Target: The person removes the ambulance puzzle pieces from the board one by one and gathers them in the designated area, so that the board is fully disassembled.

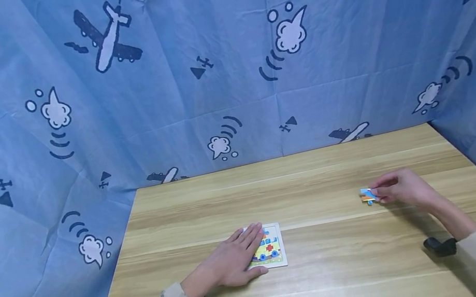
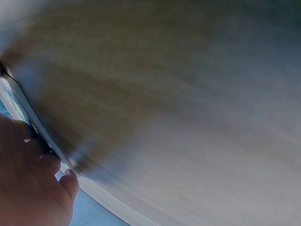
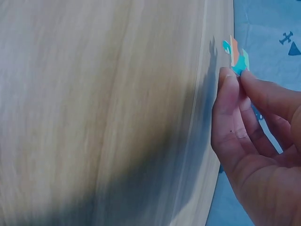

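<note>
A small square jigsaw puzzle in a white frame lies on the table, its picture showing a yellow vehicle with a red cross and blue wheels. My left hand rests flat over the puzzle's left side, fingers straight, hiding that part. In the left wrist view the left hand lies along the frame's edge. Off to the right, my right hand pinches a puzzle piece coloured blue, orange and white. The right wrist view shows the right hand holding the puzzle piece by one end between thumb and fingertips.
The wooden table reaches back to a blue curtain printed with planes and clouds, which hangs behind and at both sides. A black wrist device sits at the right cuff.
</note>
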{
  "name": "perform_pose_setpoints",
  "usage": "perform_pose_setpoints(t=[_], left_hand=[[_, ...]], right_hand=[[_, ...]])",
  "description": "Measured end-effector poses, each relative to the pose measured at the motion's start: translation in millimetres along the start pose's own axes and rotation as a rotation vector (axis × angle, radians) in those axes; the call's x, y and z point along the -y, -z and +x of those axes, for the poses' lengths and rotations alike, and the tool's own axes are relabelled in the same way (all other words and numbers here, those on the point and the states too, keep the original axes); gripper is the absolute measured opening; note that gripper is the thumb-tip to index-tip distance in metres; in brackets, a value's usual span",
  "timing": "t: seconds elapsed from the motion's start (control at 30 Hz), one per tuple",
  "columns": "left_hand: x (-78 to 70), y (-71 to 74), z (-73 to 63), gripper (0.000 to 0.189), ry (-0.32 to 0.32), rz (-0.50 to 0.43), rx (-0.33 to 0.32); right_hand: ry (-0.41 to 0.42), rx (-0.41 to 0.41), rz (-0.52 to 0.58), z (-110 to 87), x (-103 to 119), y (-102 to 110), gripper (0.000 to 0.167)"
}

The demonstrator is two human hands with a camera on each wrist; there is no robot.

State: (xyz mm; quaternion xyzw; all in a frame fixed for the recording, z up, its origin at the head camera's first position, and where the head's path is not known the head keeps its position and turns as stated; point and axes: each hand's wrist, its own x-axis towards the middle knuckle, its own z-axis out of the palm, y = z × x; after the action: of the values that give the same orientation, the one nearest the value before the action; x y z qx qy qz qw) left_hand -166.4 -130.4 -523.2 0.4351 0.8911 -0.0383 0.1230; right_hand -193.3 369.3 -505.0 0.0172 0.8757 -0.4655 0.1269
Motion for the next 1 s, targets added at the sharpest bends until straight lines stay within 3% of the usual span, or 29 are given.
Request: perform_pose_setpoints(t=[0.23, 0.67, 1.0], left_hand=[[-0.1, 0.1, 0.4, 0.089, 0.002, -0.005, 0.003], [-0.2, 3.1, -0.2, 0.089, -0.002, 0.007, -0.011], [-2.3, 2.6, -0.4, 0.089, 0.008, -0.012, 0.009]], right_hand=[[-0.020, 0.020, -0.003, -2.2, -3.4, 5.1, 0.033], [-0.028, -0.081, -0.235, 1.1, 2.9, -1.9, 0.027], [-0.072, -0.106, -0.256, 0.4, 2.8, -6.2, 0.023]])
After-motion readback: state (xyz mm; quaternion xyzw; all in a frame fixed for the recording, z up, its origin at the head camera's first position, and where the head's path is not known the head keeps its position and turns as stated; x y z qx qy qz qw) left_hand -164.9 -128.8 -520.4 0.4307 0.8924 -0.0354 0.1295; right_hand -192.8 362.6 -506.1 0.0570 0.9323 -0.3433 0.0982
